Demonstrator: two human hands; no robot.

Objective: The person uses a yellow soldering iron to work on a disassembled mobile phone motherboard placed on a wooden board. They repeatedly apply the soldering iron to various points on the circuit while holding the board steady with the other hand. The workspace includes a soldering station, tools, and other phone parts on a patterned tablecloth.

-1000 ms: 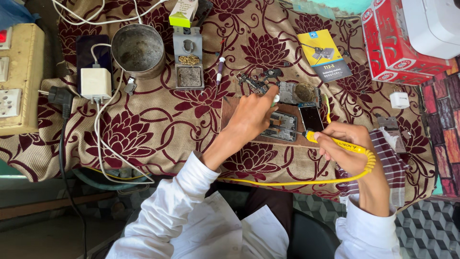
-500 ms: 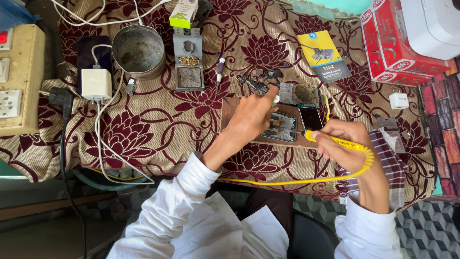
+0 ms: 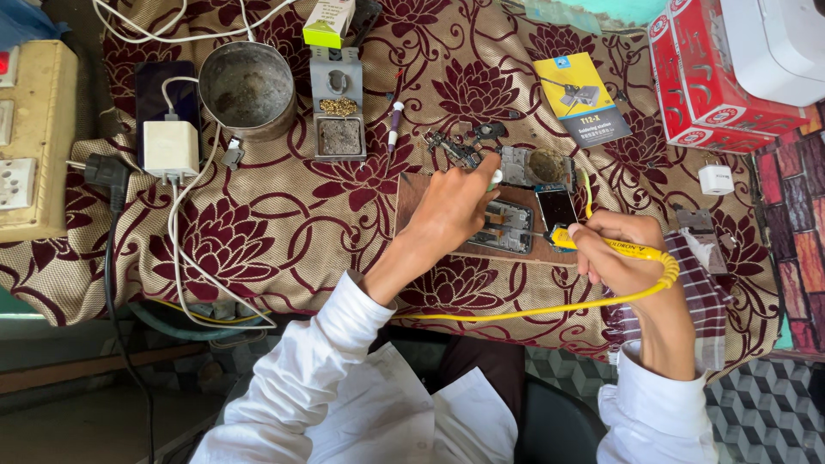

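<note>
My right hand (image 3: 612,249) grips a yellow soldering iron (image 3: 601,245) like a pen, its tip pointing left at an opened phone (image 3: 509,225) lying on a brown board (image 3: 412,191). The iron's yellow cord (image 3: 550,307) loops below my wrist. My left hand (image 3: 453,206) rests on the board beside the phone, fingers pinched on a small white-green item (image 3: 496,179) near loose phone parts (image 3: 537,167). A small dark screen piece (image 3: 557,206) lies between both hands.
A metal tin (image 3: 247,86), a grey solder stand with brass wool (image 3: 339,107), a white charger with cables (image 3: 171,148) and a beige power strip (image 3: 30,142) sit left. A yellow-blue packet (image 3: 580,99), red boxes (image 3: 709,77) and a checked cloth (image 3: 705,292) lie right.
</note>
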